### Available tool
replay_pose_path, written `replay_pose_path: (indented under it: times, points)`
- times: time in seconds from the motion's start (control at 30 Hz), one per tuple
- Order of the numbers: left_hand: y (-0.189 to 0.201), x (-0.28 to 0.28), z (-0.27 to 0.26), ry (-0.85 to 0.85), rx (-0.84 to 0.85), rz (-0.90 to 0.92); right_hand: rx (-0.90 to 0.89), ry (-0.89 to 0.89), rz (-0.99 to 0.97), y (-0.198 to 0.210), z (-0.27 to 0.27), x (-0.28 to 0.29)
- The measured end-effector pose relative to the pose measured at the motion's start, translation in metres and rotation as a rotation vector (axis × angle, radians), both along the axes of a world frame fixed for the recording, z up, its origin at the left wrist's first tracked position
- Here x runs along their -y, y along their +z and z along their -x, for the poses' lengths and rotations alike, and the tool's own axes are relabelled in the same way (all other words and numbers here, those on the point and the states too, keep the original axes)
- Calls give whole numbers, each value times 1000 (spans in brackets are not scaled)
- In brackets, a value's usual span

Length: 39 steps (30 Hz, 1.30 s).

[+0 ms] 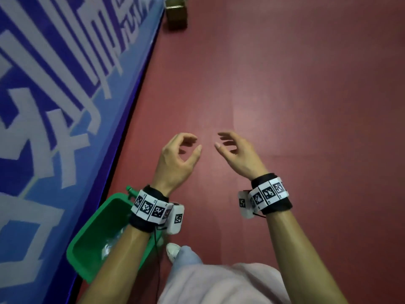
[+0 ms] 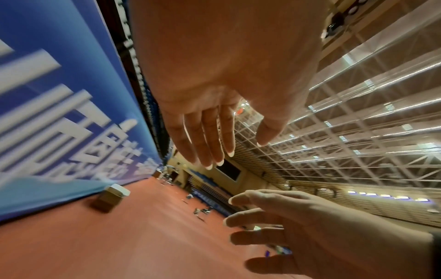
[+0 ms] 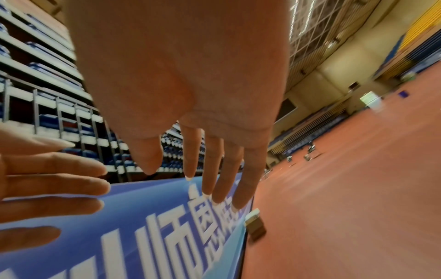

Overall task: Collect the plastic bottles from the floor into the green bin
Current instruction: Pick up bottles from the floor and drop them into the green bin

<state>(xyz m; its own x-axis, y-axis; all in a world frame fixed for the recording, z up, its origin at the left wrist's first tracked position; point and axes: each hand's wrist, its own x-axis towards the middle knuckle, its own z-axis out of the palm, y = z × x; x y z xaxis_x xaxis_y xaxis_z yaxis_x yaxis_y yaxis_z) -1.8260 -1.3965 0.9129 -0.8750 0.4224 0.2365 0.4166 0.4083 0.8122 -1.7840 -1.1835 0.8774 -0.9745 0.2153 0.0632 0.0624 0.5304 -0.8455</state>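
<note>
Left hand (image 1: 177, 159), right hand (image 1: 238, 154) raised, fingers loosely curled, empty.

Green bin (image 1: 87, 235); red floor (image 1: 285, 84); blue-white banner (image 1: 54, 95).

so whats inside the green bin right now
Clear plastic bottles lie inside the green bin. The left forearm covers much of the inside, so their number cannot be told.
</note>
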Motion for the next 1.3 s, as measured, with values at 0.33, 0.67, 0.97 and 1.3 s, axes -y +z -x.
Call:
replay_pose_path:
  times: [0.33, 0.67, 0.97, 1.3]
  points:
    - [19, -269, -106, -554, -81, 46, -96, -660, 62, 12, -209, -231]
    - [-25, -588, -231, -1151, -49, 111, -101, -1384, 98, -31, -448, -431]
    - [-27, -829, -396, -1635, -65, 167, -39, -1897, 142, -23, -615, -522]
    - [-46, -974, -611, -2009, -217, 204, -44, -2231, 213, -39, -788, -592]
